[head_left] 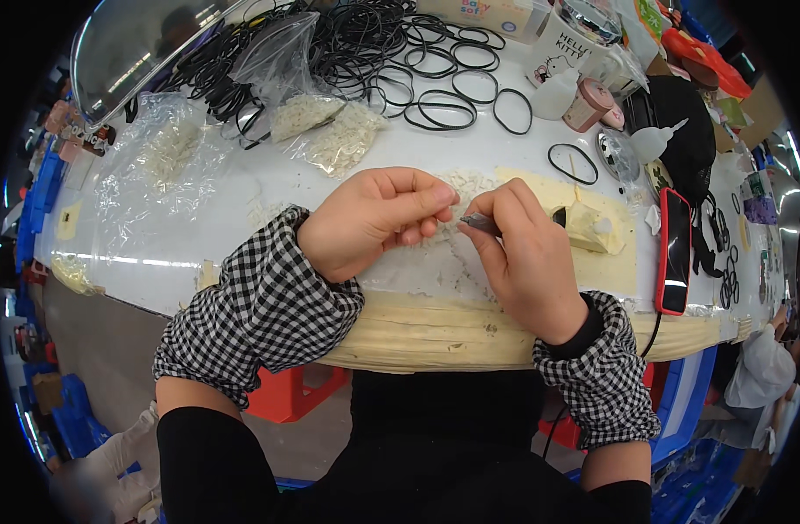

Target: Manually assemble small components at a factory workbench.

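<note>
My left hand (pixel 374 218) is above the table near its front edge, thumb and forefinger pinched together on something too small to make out. Just to the right, my right hand (pixel 535 258) grips a short grey tool (pixel 481 224) whose end points toward the left fingertips; most of it is hidden by the fingers. The two hands are close but apart. Small off-white pieces (pixel 471 185) lie loose on the white tabletop behind and between them. Behind the left hand is a clear plastic bag (pixel 339 144) of similar pieces.
Black rubber loops (pixel 443 110) spread across the back, heaped at left. Another clear bag (pixel 168 153) lies left. A cream block (pixel 592 229) sits on yellowish covering at right, beside a red-cased phone (pixel 674 253) with a cable. Bottles (pixel 555 94) and jars (pixel 589 106) stand back right.
</note>
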The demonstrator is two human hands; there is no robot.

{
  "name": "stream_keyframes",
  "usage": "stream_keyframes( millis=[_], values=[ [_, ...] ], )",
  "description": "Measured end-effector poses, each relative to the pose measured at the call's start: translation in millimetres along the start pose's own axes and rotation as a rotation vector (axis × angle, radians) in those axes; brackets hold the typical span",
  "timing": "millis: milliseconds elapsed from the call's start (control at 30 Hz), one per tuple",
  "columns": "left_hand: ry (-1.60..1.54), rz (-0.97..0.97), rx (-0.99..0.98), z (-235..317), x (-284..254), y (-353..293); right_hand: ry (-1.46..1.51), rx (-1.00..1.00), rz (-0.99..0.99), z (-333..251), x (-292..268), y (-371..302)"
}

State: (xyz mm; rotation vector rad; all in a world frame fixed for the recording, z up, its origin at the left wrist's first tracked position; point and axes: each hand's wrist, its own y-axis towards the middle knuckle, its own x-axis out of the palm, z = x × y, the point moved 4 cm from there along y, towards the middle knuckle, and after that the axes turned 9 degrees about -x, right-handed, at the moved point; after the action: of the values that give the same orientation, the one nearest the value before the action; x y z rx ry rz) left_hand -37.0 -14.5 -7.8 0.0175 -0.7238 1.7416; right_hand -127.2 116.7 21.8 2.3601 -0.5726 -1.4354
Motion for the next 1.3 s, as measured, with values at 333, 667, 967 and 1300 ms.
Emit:
stream_keyframes(
  millis=[333,667,967,1300],
  values=[
    [-0.195,-0.361,-0.111,-7,11,-2,0.196,-0.089,0.199,-3,-12,3],
    [-0.143,-0.249,0.021,-3,11,-3,0.267,-0.096,0.216,-10,-16,6],
    [-0.158,-0.286,0.030,-2,13,-2,0.206,-0.098,0.219,-13,-20,5],
    [-0.081,-0.328,0.037,3,9,-3,0.052,-0.004,-0.005,-4,-8,2]
  ],
)
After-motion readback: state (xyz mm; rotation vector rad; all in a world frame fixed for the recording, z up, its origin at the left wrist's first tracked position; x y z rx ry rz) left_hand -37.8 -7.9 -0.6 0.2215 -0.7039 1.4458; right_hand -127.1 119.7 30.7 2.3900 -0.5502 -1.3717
